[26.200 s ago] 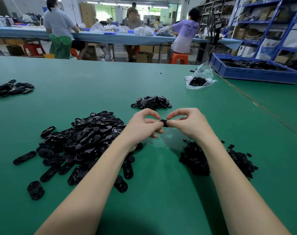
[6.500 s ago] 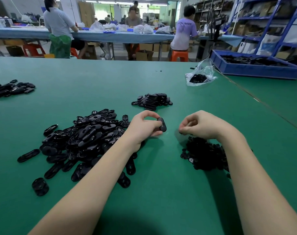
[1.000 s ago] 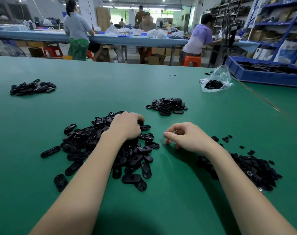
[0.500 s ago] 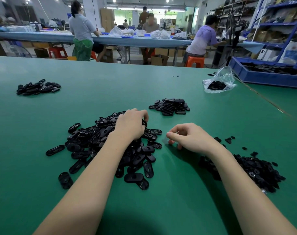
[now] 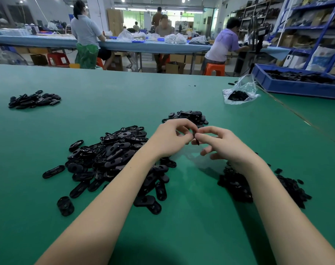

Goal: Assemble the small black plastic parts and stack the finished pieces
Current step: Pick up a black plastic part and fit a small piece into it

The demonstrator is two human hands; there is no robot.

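Both hands meet above the green worktop (image 5: 182,92), just near of centre. Left hand (image 5: 170,139) has fingers curled, thumb and fingertips pinching a small black part (image 5: 196,139); right hand (image 5: 223,145) also pinches that same part w/ thumb and index, other fingers loosely curled below. The part sits betw. the two sets of fingertips, mostly hidden, so its shape can't be told.

Left of the hands, under the left forearm: big pile of long oval black pieces (image 5: 113,159), loosely heaped, a few strays at the near and left edges, e.g. a single oval piece (image 5: 53,171) lying apart on the left. Right of the hands, under the right wrist: pile of smaller black bits (image 5: 289,186), w/ a few loose ones scattered beside it. Just beyond the hands: a small stack of finished pieces (image 5: 189,116), partly hidden by the left hand's fingers.

Far left on the worktop: another small heap of black pieces (image 5: 34,99). Far right: clear plastic bag (image 5: 241,92) w/ black parts inside, and beside it a blue tray (image 5: 296,87) holding more black parts.

Background: other ppl at a long blue table (image 5: 143,46), orange stools, blue shelving at the right.
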